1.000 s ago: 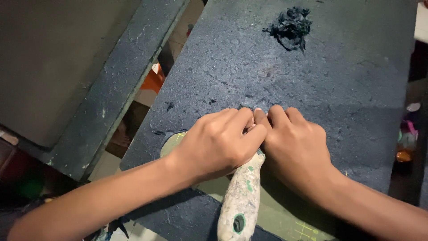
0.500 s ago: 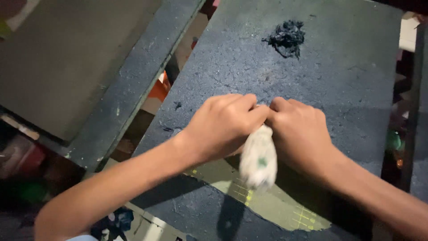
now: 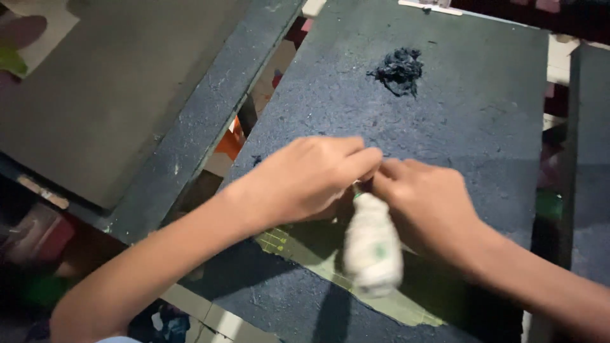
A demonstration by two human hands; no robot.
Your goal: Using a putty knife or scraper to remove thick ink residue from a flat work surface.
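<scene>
My left hand and my right hand are pressed together above a dark blue-grey felt-like board. Both pinch the narrow top end of a whitish, paint-smeared bottle-shaped thing, which hangs down from the fingers and is blurred. A green spot shows on its side. Below it a pale green cutting mat with grid lines lies on the board. What the fingertips do at the neck is hidden.
A small clump of black fibres lies further back on the board. A second dark panel with a raised edge slants at the left, with a gap showing orange and red things between the two.
The whitish thing has swung from lying flat toward me to hanging upright from my fingers. Both hands lifted slightly and the view shifted, so the black clump sits nearer the middle.
</scene>
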